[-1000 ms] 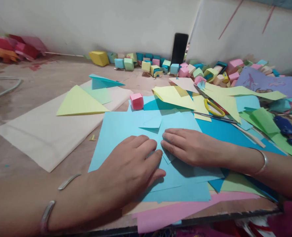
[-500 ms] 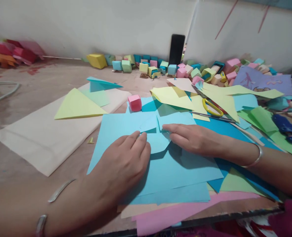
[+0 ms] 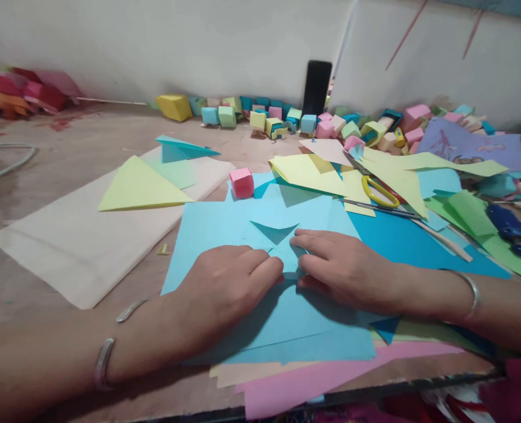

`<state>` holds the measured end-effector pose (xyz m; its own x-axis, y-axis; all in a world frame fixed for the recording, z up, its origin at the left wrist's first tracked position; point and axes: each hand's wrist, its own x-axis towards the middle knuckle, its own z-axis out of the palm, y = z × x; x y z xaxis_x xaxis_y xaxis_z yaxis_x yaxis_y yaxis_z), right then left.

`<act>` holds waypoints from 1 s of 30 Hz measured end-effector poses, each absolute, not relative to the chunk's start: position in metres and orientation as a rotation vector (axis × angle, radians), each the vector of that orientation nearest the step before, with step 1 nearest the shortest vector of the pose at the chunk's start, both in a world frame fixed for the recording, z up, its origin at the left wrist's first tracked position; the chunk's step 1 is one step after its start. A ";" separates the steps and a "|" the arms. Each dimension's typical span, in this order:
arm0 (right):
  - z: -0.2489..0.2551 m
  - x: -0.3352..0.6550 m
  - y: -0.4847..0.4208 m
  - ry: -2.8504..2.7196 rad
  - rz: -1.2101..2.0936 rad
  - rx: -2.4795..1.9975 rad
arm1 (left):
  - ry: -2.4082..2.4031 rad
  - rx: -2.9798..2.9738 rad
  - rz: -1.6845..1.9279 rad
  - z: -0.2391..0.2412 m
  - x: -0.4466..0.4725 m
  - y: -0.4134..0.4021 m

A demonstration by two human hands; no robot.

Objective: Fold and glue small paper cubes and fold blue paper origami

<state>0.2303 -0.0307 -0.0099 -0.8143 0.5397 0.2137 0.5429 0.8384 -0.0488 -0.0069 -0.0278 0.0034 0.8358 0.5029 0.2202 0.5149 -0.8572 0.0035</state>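
Head view, the only one: left hand (image 3: 236,276) comes in from the near left, fingers bent and bunched, pinching the near-left part of a small folded blue paper (image 3: 288,256); right hand (image 3: 342,264) faces it from the right, fingertips on top and thumb tucked below, pinching the near-right part. Thumbs are mostly hidden, so how firm either pinch is can't be told. The folded paper sits between the two hands, over a large light-blue sheet (image 3: 207,229), its far side showing a pointed, shadowed flap (image 3: 275,234). Step in hand reads as working a fold along the near edge. To do it well, the person should match the corners left to right before any pressing, so the edge runs straight, then run a fingertip outward from the middle to both ends to set the crease. Even pull from both hands matters; a stronger tug on one side would likely skew the fold or tear thin paper. The far flap should lie flat first, or it could get caught crooked. The large sheet is layered over other papers and may slide, so a resting palm would help steady it. A pink paper cube (image 3: 241,183) sits just beyond the large sheet's far edge, and scissors (image 3: 379,192) lie farther right, both apart from the fingers; no need to bump either while pressing.
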 end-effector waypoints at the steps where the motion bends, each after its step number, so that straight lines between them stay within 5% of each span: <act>1: -0.012 0.230 -0.030 -2.790 -0.023 -0.859 | -0.861 -2.965 -0.375 0.000 -0.007 -0.027; 9: -0.008 0.230 -0.030 -2.780 0.044 -0.924 | -1.177 -3.105 -0.179 0.002 -0.005 -0.029; 18: -0.017 0.227 -0.032 -2.694 0.053 -0.918 | -1.136 -3.140 -0.473 -0.002 -0.004 -0.024; 30: -0.012 0.225 -0.030 -2.636 0.328 -1.040 | -1.061 -3.210 0.206 0.027 -0.007 -0.047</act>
